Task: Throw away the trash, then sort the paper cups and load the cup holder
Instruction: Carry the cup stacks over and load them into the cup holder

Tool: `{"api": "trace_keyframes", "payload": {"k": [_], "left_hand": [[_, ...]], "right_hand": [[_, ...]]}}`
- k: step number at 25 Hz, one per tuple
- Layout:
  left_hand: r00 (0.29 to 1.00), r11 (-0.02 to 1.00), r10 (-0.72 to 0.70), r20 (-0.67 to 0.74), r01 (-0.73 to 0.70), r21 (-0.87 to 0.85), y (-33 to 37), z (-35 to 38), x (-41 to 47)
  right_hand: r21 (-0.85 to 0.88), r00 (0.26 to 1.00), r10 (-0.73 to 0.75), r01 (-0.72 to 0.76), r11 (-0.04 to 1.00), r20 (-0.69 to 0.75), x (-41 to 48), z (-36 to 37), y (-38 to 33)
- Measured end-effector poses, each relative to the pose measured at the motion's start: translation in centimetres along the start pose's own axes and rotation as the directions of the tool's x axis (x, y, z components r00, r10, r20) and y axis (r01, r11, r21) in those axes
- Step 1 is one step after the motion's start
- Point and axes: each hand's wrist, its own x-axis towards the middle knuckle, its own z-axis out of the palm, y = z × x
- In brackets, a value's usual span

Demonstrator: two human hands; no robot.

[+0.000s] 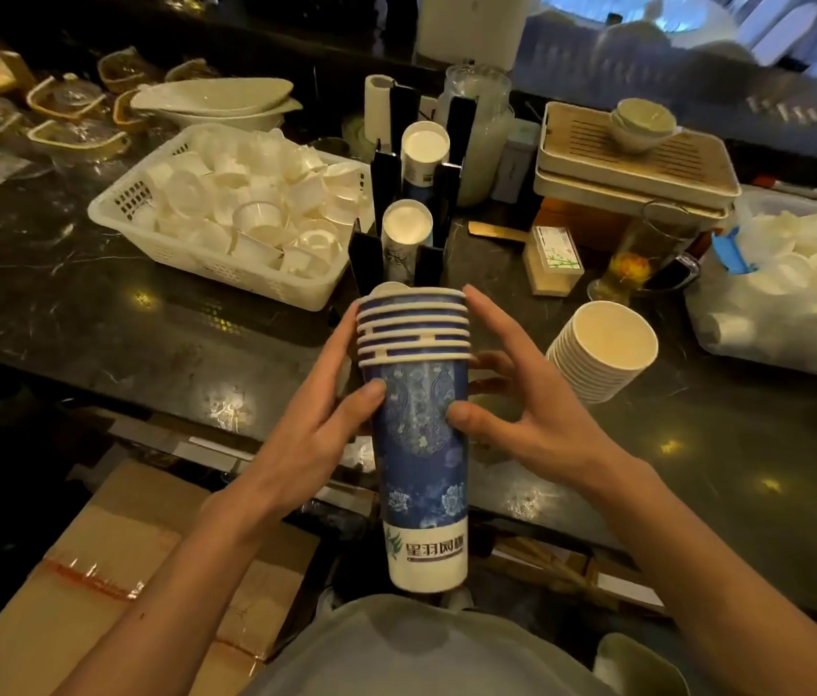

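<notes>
A tall nested stack of blue patterned paper cups (421, 454) is held in front of my chest, rims pointing away from me. My left hand (331, 409) grips its left side and my right hand (522, 399) grips its right side, thumbs on the blue wall. Just beyond the stack stands the black cup holder (386, 178) on the dark counter, with two white cup stacks (406, 226) in its slots. A shorter stack of white paper cups (597, 354) lies tilted on the counter, right of my right hand.
A white plastic basket (225, 273) full of small white cups sits at the left. A clear bag of white cups (798, 293) lies at the right. Stacked tea trays (637, 163), a glass with tea (642, 258) and a small box (554, 258) stand behind. Cardboard boxes (110, 570) lie below the counter edge.
</notes>
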Motion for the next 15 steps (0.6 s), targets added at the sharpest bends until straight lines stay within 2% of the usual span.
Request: {"api": "trace_keyframes", "payload": {"k": [3,5,9,11,13,15], "left_hand": [[0.999,0.998,-0.004,-0.05,0.007,0.062,1.2,-2.1,1.0],[0.994,0.994,-0.005,-0.105,0.017,0.111,2.3,-3.1,2.6],[0.985,0.952,0.104,-0.136,-0.059,0.301,4.4,-4.4,6.3],[0.988,0.895,0.069,-0.138,0.0,0.447,4.7,-5.0,7.7],[0.993,0.812,-0.028,-0.115,0.09,0.576,4.2,-5.3,8.9],[0.983,0.763,-0.143,-0.116,0.184,0.619,3.5,-5.4,9.8]], "right_hand": [[0.103,0.995,0.087,-0.08,0.991,-0.057,1.8,0.6,-0.8],[0.109,0.988,0.105,-0.092,0.99,-0.117,3.3,1.4,-1.2],[0.15,0.95,0.154,-0.117,0.982,-0.271,6.2,3.1,-1.9],[0.201,0.929,0.228,-0.174,0.964,-0.29,7.2,3.6,-1.8],[0.214,0.899,0.328,-0.272,0.938,-0.292,7.6,3.7,-1.3],[0.188,0.872,0.415,-0.375,0.908,-0.26,8.1,3.4,-0.5]]}}
